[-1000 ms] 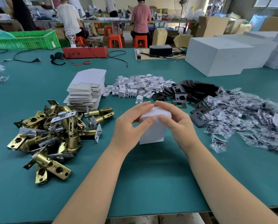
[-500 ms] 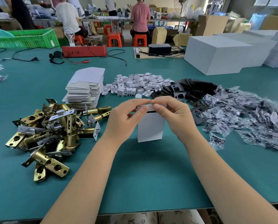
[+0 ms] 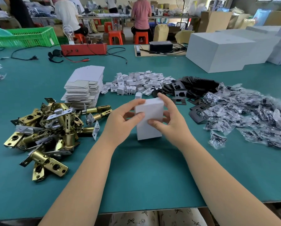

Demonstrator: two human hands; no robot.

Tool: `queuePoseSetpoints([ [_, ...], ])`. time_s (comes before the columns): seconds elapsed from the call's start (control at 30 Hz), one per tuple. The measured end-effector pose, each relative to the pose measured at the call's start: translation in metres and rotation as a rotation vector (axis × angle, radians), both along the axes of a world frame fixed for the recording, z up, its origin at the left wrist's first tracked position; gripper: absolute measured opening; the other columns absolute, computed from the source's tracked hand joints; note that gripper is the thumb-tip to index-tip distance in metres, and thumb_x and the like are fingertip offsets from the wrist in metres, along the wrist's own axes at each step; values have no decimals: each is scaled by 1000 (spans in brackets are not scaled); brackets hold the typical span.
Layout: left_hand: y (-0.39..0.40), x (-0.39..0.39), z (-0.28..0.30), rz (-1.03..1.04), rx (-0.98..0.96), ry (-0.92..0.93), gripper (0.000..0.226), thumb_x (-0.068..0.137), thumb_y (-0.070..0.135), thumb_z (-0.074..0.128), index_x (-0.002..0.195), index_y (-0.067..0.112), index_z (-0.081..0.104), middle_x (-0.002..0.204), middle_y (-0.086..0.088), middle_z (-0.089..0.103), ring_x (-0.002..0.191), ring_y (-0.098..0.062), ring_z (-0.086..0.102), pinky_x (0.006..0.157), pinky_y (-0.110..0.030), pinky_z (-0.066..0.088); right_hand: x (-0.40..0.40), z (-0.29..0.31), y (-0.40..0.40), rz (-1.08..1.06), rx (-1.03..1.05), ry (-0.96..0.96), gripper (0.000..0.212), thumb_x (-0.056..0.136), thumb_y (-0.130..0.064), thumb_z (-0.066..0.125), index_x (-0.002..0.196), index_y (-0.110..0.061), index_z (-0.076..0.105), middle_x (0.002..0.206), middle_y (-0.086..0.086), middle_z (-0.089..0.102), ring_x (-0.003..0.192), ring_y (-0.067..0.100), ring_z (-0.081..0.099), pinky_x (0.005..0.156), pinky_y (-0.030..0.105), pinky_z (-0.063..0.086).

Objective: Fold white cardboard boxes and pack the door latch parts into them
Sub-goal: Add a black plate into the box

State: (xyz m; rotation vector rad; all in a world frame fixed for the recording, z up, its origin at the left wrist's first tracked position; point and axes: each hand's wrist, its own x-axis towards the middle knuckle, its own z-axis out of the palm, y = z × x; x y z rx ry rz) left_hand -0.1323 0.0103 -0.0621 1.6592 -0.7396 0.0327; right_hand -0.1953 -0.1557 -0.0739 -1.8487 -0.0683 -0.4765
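A small white cardboard box (image 3: pixel 148 128) stands upright on the green table (image 3: pixel 144 176), its top closed. My left hand (image 3: pixel 121 123) grips its left side, thumb on the front face. My right hand (image 3: pixel 170 118) holds its right side, fingers over the top edge and thumb on the front. A heap of brass door latches (image 3: pixel 51 132) lies to the left. A stack of flat white box blanks (image 3: pixel 84 87) sits behind the latches.
Small white cardboard inserts (image 3: pixel 139 82) are piled beyond the box. Black strike plates (image 3: pixel 192 88) and bagged screws (image 3: pixel 250 115) spread to the right. Big white cartons (image 3: pixel 218 51) stand at the back right, a red device (image 3: pixel 84 48) and green crate (image 3: pixel 22 37) at the back left.
The box's top flap, being tucked in earlier, is now closed. Both hands have shifted from the top edge to the box's sides.
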Motion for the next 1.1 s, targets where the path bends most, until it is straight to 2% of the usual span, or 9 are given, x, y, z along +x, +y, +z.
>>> queuePoseSetpoints([
  [0.1,-6,6,-2,194,-164,197,30,79,26,70,94,52,69,95,14,68,87,-12,65,77,-38,58,5,-9,-1,-141,-153,203,84,82,-21,74,147,-37,23,133,-12,41,92,-1,56,81,19,47],
  [0.23,-13,9,-9,347,-391,534,26,87,10,68,100,31,59,104,-1,62,94,-13,64,59,-29,58,4,-14,0,-200,-384,311,68,82,-44,68,140,-26,38,127,-7,40,87,1,52,81,24,40],
  [0.3,-19,8,-12,354,-342,602,27,89,10,65,109,24,53,113,-3,56,97,-12,60,65,-31,60,2,-16,5,-165,-397,328,77,78,-48,71,142,-24,36,125,-9,37,96,8,53,85,25,40],
  [0.43,-22,11,-20,516,297,302,51,91,23,62,137,10,44,136,-9,44,119,-23,45,105,-38,39,5,-15,8,-217,-461,328,53,89,-26,65,138,-17,46,129,-2,40,109,13,52,95,23,39],
  [0.6,-17,9,-22,509,595,139,66,94,38,56,146,5,33,145,-16,39,133,-31,33,109,-39,27,3,-12,8,-272,-438,276,32,93,-19,57,124,-18,59,110,-9,42,92,5,50,87,19,40],
  [0.7,-15,6,-22,444,694,59,76,92,44,58,152,10,23,148,-14,36,135,-31,30,109,-37,24,2,-12,9,-259,-499,269,28,95,-20,52,120,-20,63,100,-11,46,84,3,46,73,12,30],
  [0.87,-5,14,-22,377,669,45,59,88,36,67,141,17,49,141,-9,43,131,-25,36,108,-29,25,1,-12,9,-256,-453,275,31,95,-26,51,124,-21,61,98,-10,49,89,6,49,74,15,30],
  [0.97,-3,16,-24,400,651,-4,53,87,26,70,137,18,54,135,-9,48,125,-24,42,102,-23,26,1,-11,10,-249,-446,296,38,95,-28,50,132,-22,53,109,-7,52,95,7,48,80,18,33],
  [1.1,-8,19,-26,494,613,-35,46,85,30,72,128,19,61,120,-5,52,113,-21,48,80,-15,24,1,-9,8,-229,-449,310,41,95,-29,51,135,-24,50,133,-7,48,106,6,45,88,16,32],
])
